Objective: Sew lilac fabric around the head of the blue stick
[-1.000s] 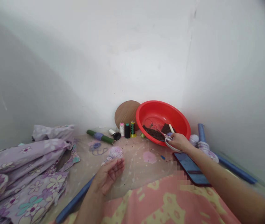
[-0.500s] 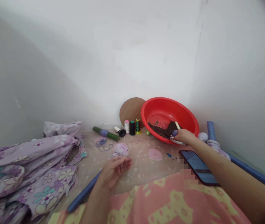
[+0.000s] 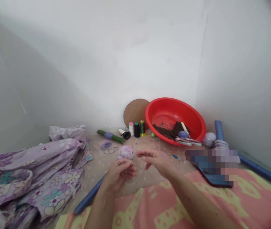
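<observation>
My left hand [image 3: 121,173] hovers low in the middle, its thumb and forefinger pressed close and the other fingers curled. Whatever they may hold is too small to make out. Just beyond it lies a ball of wound pale floral cloth strip [image 3: 125,152]. My right hand [image 3: 156,161] faces it from the right, fingers apart and holding nothing. Over the near rim of a red basin [image 3: 177,103] rest scissors with pale handles [image 3: 188,142], beside a purple yarn ball [image 3: 183,135].
Thread spools [image 3: 137,129] stand before a cardboard disc [image 3: 135,113]. A green tube wound with purple yarn [image 3: 110,136] lies leftward, near floral cloth [image 3: 54,178]. Blue rods [image 3: 261,170] and a phone [image 3: 211,176] lie right. A pink-yellow cloth [image 3: 149,206] covers the front.
My right hand has let go of the scissors at the basin and come back left, close to my left hand. The left hand stays nearly in place. The view has shifted slightly.
</observation>
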The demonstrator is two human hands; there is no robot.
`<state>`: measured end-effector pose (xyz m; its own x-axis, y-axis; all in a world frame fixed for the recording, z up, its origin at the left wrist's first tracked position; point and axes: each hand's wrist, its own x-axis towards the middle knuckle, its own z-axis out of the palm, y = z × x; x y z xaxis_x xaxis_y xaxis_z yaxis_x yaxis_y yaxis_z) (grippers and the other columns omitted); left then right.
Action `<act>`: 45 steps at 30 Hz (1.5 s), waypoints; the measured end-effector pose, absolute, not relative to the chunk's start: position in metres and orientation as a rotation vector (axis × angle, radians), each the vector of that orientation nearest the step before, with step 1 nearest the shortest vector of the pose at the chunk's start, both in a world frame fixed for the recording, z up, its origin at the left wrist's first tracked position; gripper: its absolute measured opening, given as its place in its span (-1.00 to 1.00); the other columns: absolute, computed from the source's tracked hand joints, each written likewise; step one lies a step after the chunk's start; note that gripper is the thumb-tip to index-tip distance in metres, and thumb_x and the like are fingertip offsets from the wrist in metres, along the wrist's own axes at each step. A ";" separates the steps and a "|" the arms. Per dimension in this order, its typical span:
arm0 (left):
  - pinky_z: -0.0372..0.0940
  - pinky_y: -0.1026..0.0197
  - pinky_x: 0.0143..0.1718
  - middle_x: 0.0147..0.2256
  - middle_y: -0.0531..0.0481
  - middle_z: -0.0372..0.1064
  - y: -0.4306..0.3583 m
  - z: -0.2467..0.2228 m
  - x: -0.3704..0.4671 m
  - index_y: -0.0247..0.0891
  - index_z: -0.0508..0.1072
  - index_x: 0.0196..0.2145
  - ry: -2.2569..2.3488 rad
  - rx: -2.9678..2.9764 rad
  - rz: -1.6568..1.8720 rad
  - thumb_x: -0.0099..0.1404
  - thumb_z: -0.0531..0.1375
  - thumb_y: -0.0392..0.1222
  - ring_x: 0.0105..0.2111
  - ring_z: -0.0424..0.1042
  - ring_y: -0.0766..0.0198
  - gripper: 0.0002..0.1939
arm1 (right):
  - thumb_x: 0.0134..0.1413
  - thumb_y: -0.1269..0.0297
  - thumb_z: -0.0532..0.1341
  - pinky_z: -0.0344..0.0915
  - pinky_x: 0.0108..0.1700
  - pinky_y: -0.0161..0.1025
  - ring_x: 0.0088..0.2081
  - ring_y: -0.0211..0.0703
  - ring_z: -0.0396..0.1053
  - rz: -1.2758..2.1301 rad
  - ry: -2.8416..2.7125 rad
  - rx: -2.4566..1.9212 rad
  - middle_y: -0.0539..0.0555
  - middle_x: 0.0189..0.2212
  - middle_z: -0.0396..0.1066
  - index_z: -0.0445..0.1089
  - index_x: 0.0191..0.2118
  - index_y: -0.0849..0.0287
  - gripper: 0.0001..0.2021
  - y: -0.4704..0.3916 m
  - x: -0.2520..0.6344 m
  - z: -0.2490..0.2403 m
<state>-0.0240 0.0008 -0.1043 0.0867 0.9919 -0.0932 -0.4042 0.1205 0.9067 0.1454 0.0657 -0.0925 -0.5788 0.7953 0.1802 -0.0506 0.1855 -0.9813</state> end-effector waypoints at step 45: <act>0.14 0.15 -0.27 -0.22 -0.15 0.36 0.008 -0.105 -0.057 -0.30 0.37 -0.21 2.479 1.662 0.903 0.10 -0.01 0.08 -0.21 0.31 0.08 -0.55 | -0.06 0.18 0.05 0.05 -0.53 -0.37 -0.58 -0.29 0.11 0.557 -1.452 -0.985 -0.03 -0.68 0.17 0.32 -0.57 0.23 -0.74 0.079 0.183 -0.109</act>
<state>-0.0574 0.0078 -0.1055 -0.4315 0.8542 0.2902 0.8406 0.2640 0.4729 0.1830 0.0794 -0.1092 0.0956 0.8265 0.5547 0.2433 0.5210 -0.8182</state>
